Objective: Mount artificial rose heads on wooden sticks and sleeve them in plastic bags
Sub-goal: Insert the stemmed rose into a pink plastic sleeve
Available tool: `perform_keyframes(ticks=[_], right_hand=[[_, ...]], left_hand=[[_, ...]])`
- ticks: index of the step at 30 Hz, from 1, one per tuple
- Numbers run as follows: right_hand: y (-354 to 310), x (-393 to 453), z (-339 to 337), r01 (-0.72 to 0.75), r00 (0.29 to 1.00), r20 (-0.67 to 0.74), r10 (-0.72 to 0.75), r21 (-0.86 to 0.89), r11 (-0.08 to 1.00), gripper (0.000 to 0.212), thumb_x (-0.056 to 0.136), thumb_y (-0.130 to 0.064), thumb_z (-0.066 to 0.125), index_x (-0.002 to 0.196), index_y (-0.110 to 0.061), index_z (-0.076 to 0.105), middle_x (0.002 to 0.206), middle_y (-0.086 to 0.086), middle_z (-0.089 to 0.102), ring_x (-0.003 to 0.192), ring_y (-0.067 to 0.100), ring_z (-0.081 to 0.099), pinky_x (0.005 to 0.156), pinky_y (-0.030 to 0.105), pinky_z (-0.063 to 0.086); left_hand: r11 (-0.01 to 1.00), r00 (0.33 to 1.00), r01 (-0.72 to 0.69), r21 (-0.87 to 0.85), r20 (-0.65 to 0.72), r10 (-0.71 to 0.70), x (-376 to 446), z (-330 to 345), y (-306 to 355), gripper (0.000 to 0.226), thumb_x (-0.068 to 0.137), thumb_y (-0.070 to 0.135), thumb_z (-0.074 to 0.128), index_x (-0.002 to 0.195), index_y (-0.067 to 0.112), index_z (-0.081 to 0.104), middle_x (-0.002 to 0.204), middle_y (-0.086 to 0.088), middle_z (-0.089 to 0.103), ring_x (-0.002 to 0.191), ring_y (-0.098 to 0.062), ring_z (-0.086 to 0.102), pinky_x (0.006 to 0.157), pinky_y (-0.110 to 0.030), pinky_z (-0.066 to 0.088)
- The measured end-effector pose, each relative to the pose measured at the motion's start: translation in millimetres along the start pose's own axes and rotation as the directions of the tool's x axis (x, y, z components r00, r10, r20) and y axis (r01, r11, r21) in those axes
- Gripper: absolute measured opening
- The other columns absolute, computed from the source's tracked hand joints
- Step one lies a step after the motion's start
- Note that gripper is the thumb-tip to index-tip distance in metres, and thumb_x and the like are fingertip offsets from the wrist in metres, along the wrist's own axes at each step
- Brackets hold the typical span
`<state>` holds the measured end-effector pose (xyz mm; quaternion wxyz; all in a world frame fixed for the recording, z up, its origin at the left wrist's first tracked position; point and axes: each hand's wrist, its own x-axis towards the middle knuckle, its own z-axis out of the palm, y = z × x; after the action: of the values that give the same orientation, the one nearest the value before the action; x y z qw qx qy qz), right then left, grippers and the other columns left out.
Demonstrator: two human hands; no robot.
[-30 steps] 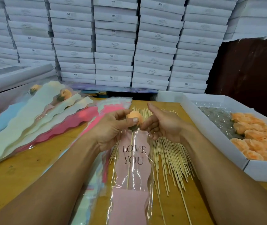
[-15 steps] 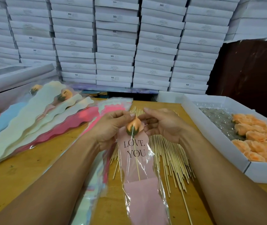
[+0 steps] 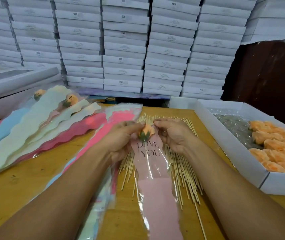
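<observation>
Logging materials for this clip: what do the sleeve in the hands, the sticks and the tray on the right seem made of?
Sleeve: clear glossy plastic film with creased glints, over a matte pink insert, probably paper. Sticks: pale, thin, bare wood or bamboo. Tray: matte white cardboard, judging by its folded walls.

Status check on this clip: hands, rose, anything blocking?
Left hand and right hand pinch sleeve mouth. Rose sits inside sleeve top, on stick. Nothing blocking.
</observation>
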<state>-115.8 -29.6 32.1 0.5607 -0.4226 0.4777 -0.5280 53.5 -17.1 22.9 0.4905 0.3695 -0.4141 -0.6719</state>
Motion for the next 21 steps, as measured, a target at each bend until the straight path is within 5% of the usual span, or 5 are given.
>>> perform_keyframes(ticks=[4, 7, 14, 21], right_hand=[[-1.8, -4.2, 1.8, -0.019, 1.0, 0.025, 0.019, 0.02, 1.0, 0.006, 0.095, -0.001, 0.062, 0.091, -0.004, 0.066, 0.074, 0.01, 0.069, 0.056, 0.014, 0.065, 0.045, 0.023, 0.05], [-3.6, -7.6, 1.2, -0.027, 0.995, 0.1, 0.028, -0.002, 1.0, 0.007, 0.093, -0.01, 0.067, 0.097, -0.005, 0.065, 0.071, 0.008, 0.069, 0.052, 0.014, 0.065, 0.045, 0.024, 0.052], [-2.9, -10.3, 1.7, -0.024, 0.982, 0.186, 0.026, -0.015, 1.0, 0.034, 0.083, -0.02, 0.078, 0.111, -0.006, 0.065, 0.077, 0.007, 0.074, 0.061, 0.017, 0.07, 0.049, 0.027, 0.054], [-3.5, -13.3, -0.5, -0.067, 0.944, 0.308, 0.119, -0.174, 0.983, 0.051, 0.08, -0.048, 0.076, 0.102, -0.003, 0.07, 0.08, 0.01, 0.074, 0.067, 0.021, 0.07, 0.049, 0.027, 0.055]], left_hand=[[1.0, 1.0, 0.019, -0.017, 0.025, -0.019, 3.5, -2.6, -1.8, 0.015, 0.093, 0.009, 0.065, 0.104, -0.001, 0.063, 0.088, -0.021, 0.073, 0.069, -0.025, 0.073, 0.058, -0.03, 0.058], [1.0, 1.0, 0.004, -0.007, 0.019, -0.004, 3.7, -3.7, -1.5, 0.006, 0.093, 0.006, 0.064, 0.097, 0.002, 0.064, 0.081, -0.017, 0.073, 0.063, -0.023, 0.071, 0.052, -0.028, 0.056], [0.999, 0.999, -0.016, 0.035, -0.05, 0.018, 4.5, -3.5, -1.2, 0.02, 0.092, 0.008, 0.065, 0.111, 0.001, 0.066, 0.092, -0.018, 0.07, 0.068, -0.024, 0.069, 0.061, -0.034, 0.06], [0.989, 0.984, -0.103, 0.107, -0.132, 0.116, 4.7, -5.4, 3.0, 0.014, 0.099, 0.012, 0.058, 0.1, 0.001, 0.065, 0.081, -0.018, 0.065, 0.063, -0.023, 0.063, 0.058, -0.032, 0.056]])
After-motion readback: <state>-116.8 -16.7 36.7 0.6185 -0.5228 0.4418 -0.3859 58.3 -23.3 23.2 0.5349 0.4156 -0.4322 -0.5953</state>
